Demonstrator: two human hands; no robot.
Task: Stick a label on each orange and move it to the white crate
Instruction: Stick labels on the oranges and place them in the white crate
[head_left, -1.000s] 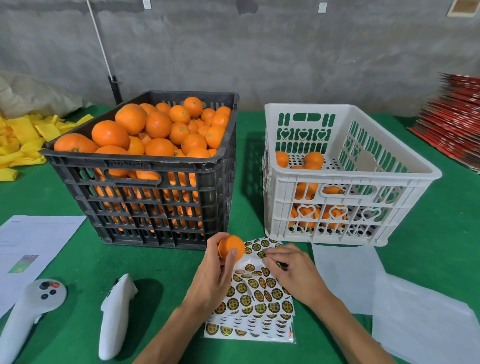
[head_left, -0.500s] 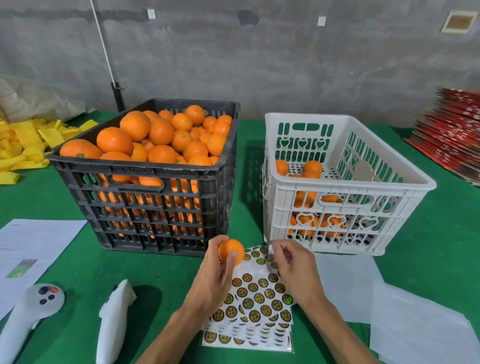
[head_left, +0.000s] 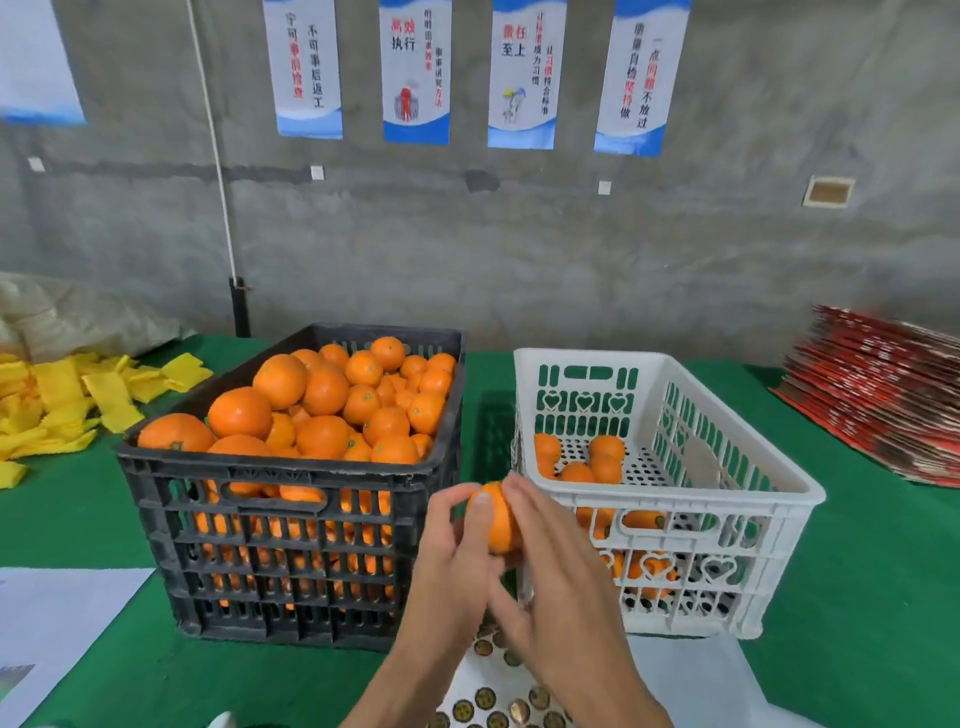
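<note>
Left hand (head_left: 457, 566) gripping one orange (head_left: 496, 519); right hand (head_left: 556, 587) fingers straight — two crates.

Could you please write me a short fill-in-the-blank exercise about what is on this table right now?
1. The crate heaped full of oranges is ____ in colour.
2. The white crate stands to the ____ of the other crate as the person sees it.
3. The left hand and the right hand together hold one ____.
4. The cloth covering the table is ____.

Missing words: black; right; orange; green
</note>
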